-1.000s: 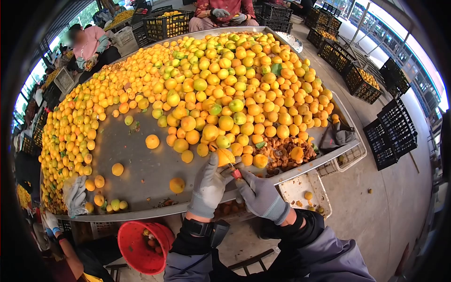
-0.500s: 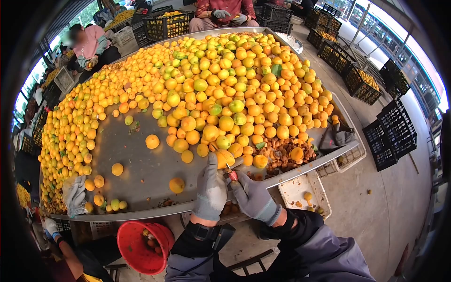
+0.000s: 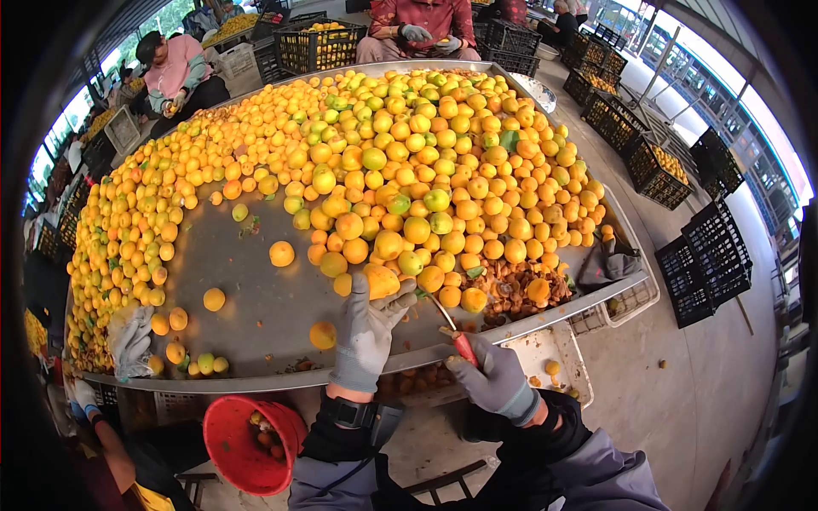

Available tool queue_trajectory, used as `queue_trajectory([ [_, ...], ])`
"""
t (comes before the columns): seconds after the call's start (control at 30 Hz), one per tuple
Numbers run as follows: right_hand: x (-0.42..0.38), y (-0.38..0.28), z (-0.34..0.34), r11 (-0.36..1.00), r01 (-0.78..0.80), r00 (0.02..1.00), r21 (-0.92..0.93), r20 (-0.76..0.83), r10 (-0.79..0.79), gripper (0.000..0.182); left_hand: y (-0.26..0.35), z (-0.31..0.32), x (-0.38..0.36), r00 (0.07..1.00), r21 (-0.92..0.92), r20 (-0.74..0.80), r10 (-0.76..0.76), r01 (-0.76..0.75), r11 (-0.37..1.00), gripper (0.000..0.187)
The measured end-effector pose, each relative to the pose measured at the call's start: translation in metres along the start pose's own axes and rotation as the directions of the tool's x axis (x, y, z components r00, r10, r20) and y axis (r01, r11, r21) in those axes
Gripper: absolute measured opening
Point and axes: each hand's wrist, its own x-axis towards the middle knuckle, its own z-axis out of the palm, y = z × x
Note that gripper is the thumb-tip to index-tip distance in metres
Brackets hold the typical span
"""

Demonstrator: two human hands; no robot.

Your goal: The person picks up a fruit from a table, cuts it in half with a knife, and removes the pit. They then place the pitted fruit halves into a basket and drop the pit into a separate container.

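Note:
My left hand (image 3: pixel 365 341), in a grey-white glove, is raised over the near edge of the metal table (image 3: pixel 256 298). Its thumb and fingers are around a yellow-orange fruit (image 3: pixel 381 282). To its right, my right hand (image 3: pixel 496 380), also gloved, grips the red handle of a thin curved tool (image 3: pixel 463 347). The tool's tip points up and left, apart from the held fruit. A large pile of yellow and orange fruits (image 3: pixel 460 183) lies just beyond both hands. Brown scraps (image 3: pixel 511 294) lie to the right of the held fruit.
Below the table edge are a red bucket (image 3: pixel 223 451) and a white tray (image 3: pixel 567 358). A grey glove (image 3: pixel 132 345) lies at the table's left corner. People sit across the table (image 3: pixel 422 30) and at the upper left (image 3: pixel 175 72). Black crates (image 3: pixel 707 264) stand at right.
My right hand has moved right and down with the tool, away from the fruit. My left hand has shifted slightly left, and its fingers have spread wider. The view has shifted slightly.

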Motion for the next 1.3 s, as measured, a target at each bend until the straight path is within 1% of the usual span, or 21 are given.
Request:
queue_trajectory([
  [0.03,0.002,0.001,-0.002,1.0,-0.002,1.0,0.0,-0.002,0.002,0.038,0.006,0.002,-0.003,0.999,0.046,0.04,-0.014,0.012,0.999,0.058],
  [0.1,0.016,0.0,-0.008,0.942,-0.127,0.988,0.31,-0.046,0.149,0.044,0.01,0.0,-0.005,0.992,0.071,0.121,-0.032,0.024,0.997,0.056],
  [0.13,0.023,-0.008,-0.01,0.91,-0.157,0.981,0.384,-0.048,0.189,0.046,0.007,-0.004,-0.006,0.989,0.076,0.144,-0.045,0.035,0.996,0.054],
  [0.17,0.031,-0.008,-0.011,0.91,-0.156,0.98,0.385,-0.052,0.19,0.046,0.003,-0.008,-0.007,0.984,0.08,0.166,-0.059,0.046,0.996,0.052],
  [0.23,0.046,-0.007,-0.011,0.995,0.012,0.996,0.102,-0.085,-0.003,0.051,0.0,-0.013,-0.008,0.976,0.068,0.203,-0.076,0.064,0.996,0.047],
  [0.3,0.055,-0.016,-0.009,0.994,0.006,0.998,0.105,-0.061,0.001,0.056,0.0,-0.014,-0.011,0.968,0.054,0.236,-0.089,0.079,0.995,0.043],
  [0.37,0.06,-0.025,-0.008,0.995,0.05,0.999,-0.088,0.002,-0.05,0.061,0.003,-0.011,-0.016,0.964,0.225,0.215,-0.155,0.106,0.969,0.041],
  [0.43,0.064,-0.023,-0.002,0.993,0.114,0.993,-0.038,-0.012,-0.114,0.063,-0.002,-0.019,-0.013,0.956,0.154,0.243,-0.166,0.131,0.979,0.041],
  [0.47,0.064,-0.027,-0.003,0.999,0.038,0.998,-0.003,0.041,-0.038,0.062,-0.004,-0.023,-0.011,0.946,0.085,0.271,-0.179,0.161,0.983,0.041],
  [0.5,0.063,-0.029,-0.003,0.999,-0.04,0.995,0.028,0.097,0.037,0.062,-0.005,-0.024,-0.011,0.946,0.083,0.271,-0.176,0.159,0.984,0.041],
  [0.6,0.066,-0.022,-0.003,0.994,-0.045,0.988,0.097,0.151,0.03,0.059,-0.007,-0.023,-0.011,0.969,0.166,0.205,-0.139,0.105,0.981,0.04],
  [0.63,0.066,-0.024,-0.004,0.994,-0.043,0.988,0.096,0.151,0.028,0.059,-0.005,-0.022,-0.013,0.972,0.197,0.177,-0.154,0.118,0.973,0.04],
  [0.7,0.064,-0.035,-0.009,0.999,-0.01,0.994,-0.052,0.106,0.016,0.054,-0.004,-0.018,-0.015,0.975,0.224,0.148,-0.166,0.131,0.966,0.041],
  [0.77,0.062,-0.041,-0.01,0.997,-0.015,0.995,-0.07,0.102,0.022,0.054,-0.002,-0.016,-0.016,0.962,0.419,0.237,-0.138,0.027,0.908,0.042],
  [0.83,0.061,-0.041,-0.01,0.996,-0.019,0.995,-0.088,0.098,0.028,0.053,0.005,-0.006,-0.021,0.963,0.371,0.209,-0.169,0.081,0.925,0.041],
  [0.87,0.059,-0.037,-0.01,0.999,-0.012,0.995,-0.041,0.097,0.016,0.054,0.008,-0.002,-0.022,0.962,0.322,0.185,-0.202,0.135,0.937,0.039],
  [0.93,0.058,-0.037,-0.01,1.0,-0.003,0.995,0.005,0.096,0.003,0.055,0.011,0.0,-0.024,0.963,0.347,0.192,-0.19,0.114,0.931,0.039],
  [1.0,0.057,-0.041,-0.01,0.975,-0.137,0.982,0.177,0.155,0.11,0.05,0.01,-0.001,-0.023,0.964,0.373,0.198,-0.179,0.095,0.923,0.038],
  [1.1,0.059,-0.035,-0.011,0.98,-0.016,0.99,0.2,0.14,-0.013,0.054,0.007,-0.003,-0.024,0.972,0.395,0.212,-0.105,0.013,0.918,0.036],
  [1.2,0.06,-0.036,-0.014,0.964,-0.065,0.981,0.26,0.194,0.014,0.051,0.006,-0.003,-0.025,0.972,0.393,0.222,-0.081,-0.013,0.92,0.037],
  [1.3,0.06,-0.041,-0.016,0.954,-0.028,0.983,0.299,0.18,-0.028,0.049,0.004,-0.005,-0.025,0.967,0.351,0.228,-0.116,0.029,0.936,0.038],
])
